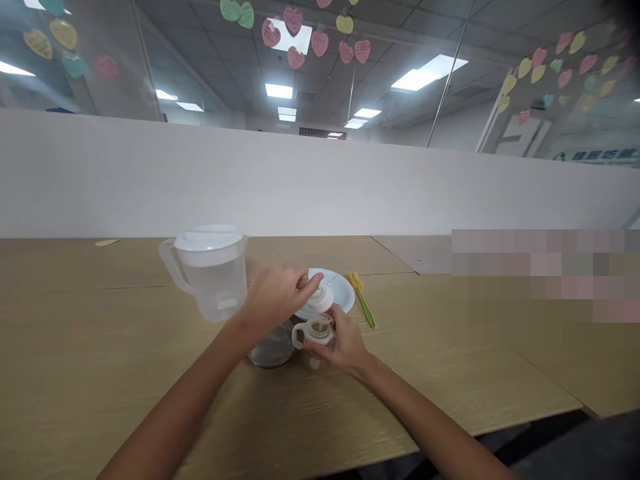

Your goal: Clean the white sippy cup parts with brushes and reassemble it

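Worktop [90,373]: tan; pitcher [217,277], plate [343,292]
Room: white wall [300,187], glass above
Left hand [279,292]: gripping white cap [323,300]
Right hand [349,341]: gripping bottle [321,332]

A milky white is shown by the pitcher [220,287], pale blue by the plate [345,293]. The brush [369,312] is coloured green at the handle and yellow at the head. Light brown is worn by the table [125,373], faintly streaked.
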Available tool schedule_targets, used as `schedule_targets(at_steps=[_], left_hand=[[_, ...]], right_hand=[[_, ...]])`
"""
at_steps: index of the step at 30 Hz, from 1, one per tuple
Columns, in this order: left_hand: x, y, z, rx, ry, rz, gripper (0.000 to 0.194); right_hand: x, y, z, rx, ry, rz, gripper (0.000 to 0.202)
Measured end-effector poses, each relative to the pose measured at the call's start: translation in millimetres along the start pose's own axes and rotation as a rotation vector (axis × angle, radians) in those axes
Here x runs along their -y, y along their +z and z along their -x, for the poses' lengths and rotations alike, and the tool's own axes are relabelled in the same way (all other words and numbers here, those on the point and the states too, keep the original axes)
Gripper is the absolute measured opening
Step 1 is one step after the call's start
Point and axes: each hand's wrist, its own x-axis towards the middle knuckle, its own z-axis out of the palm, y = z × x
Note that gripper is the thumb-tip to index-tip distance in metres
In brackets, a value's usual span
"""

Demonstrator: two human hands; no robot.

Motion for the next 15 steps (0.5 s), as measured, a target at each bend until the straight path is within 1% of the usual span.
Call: schedule_targets(at_steps=[3, 5, 9, 11, 13, 15], left_hand=[[5.7, -9.7, 0.1, -0.044, 0.007, 0.097, 0.040], [8.5, -15.5, -0.1, -0.058, -0.001, 0.137, 0.037], [13.6, -26.5, -0.6, -0.064, -0.035, 0.144, 0.036], [17.2, -31.5, -0.4, -0.075, -0.055, 0.132, 0.035], [21.7, -35.6, 0.3, -0.094, -0.075, 0.140, 0.034], [26.6, -38.8, 1.3, -0.115, -0.089, 0.162, 0.032]], right_hand=[[6.2, -6.9, -6.1, -0.031, -0.146, 0.044, 0.036], [10.5, -12.3, -9.8, -0.058, -0.159, 0.038, 0.026], [15.9, -22.4, -14.7, -0.053, -0.109, -0.031, 0.020], [16.9, -25.9, -17.5, -0.079, -0.071, -0.102, 0.021], [17.4, -28.6, -22.6, -0.152, 0.002, -0.197, 0.023], [17.8, -31.9, -31.8, -0.281, 0.104, -0.302, 0.026]])
